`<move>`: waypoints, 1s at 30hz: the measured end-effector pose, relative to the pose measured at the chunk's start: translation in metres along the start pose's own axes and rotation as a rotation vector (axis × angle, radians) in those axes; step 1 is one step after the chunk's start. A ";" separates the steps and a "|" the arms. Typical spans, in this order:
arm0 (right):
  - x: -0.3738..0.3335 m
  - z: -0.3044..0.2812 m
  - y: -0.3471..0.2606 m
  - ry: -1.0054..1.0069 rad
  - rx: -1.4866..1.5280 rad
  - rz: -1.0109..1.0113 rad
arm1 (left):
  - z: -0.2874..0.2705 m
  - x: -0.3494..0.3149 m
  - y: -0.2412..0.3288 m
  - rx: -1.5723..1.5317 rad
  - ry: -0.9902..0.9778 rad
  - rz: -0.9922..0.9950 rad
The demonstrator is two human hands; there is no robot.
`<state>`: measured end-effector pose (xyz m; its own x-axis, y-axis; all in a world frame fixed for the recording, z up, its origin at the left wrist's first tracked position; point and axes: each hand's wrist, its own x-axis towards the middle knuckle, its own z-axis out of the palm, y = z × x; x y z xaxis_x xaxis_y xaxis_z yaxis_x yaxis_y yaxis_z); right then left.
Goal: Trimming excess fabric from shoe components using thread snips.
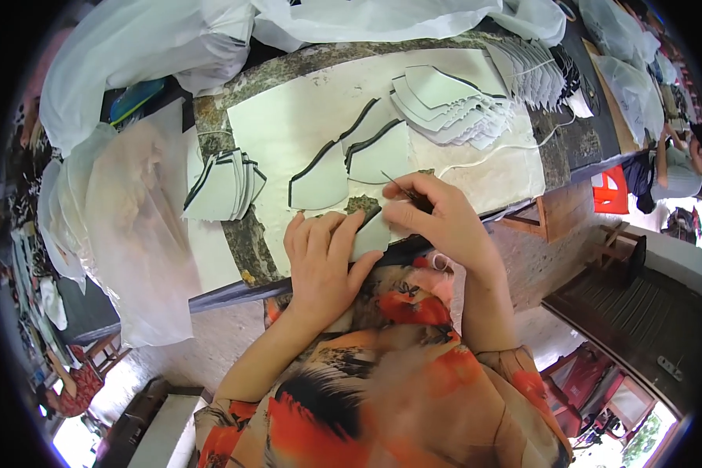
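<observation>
"Left hand (318, 249) spread across a white piece (372, 238) at the near edge of the desk (251, 243), fingers and thumb on it!"

"And the right hand (437, 214)?"

"Fingers curled in, gripping a thin, dark, pointed tool (402, 189), right beside that piece!"

"Beyond the hands?"

"Black-edged pieces (320, 186), with a fanned stack (225, 187) to the left!"

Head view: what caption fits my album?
Left hand steadies a white, black-edged piece; right hand holds a thin dark tool.

White pieces (320, 187) have black edges; the surface (251, 238) is mottled grey-brown; the garment (437, 366) mixes orange-red, black and tan
</observation>
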<state>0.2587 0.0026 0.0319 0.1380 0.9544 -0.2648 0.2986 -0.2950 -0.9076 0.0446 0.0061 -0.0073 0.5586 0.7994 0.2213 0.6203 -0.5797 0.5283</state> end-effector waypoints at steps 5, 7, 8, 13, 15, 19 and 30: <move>0.001 -0.003 0.002 -0.236 0.099 0.155 | -0.009 0.008 0.000 -0.038 -0.013 0.012; 0.000 0.000 0.002 -0.245 0.148 0.173 | -0.021 0.014 0.004 -0.144 -0.060 -0.036; 0.001 0.000 0.001 -0.262 0.122 0.142 | -0.020 0.016 0.002 -0.143 -0.063 -0.035; 0.001 0.006 0.002 -0.259 0.166 0.064 | -0.023 0.031 -0.005 -0.250 -0.165 -0.021; 0.001 -0.003 -0.004 -0.240 0.277 0.123 | -0.035 0.033 -0.002 -0.443 -0.289 -0.242; 0.002 -0.016 0.008 -0.355 0.046 -0.434 | -0.050 0.031 -0.017 -0.861 -0.505 -0.630; -0.020 -0.002 -0.023 -0.168 -0.574 -0.322 | -0.064 0.020 -0.032 -1.351 -0.461 -0.768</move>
<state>0.2508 -0.0093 0.0590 -0.1762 0.9793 -0.0993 0.7608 0.0714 -0.6450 0.0009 0.0506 0.0327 0.6250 0.5630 -0.5407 0.0447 0.6657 0.7449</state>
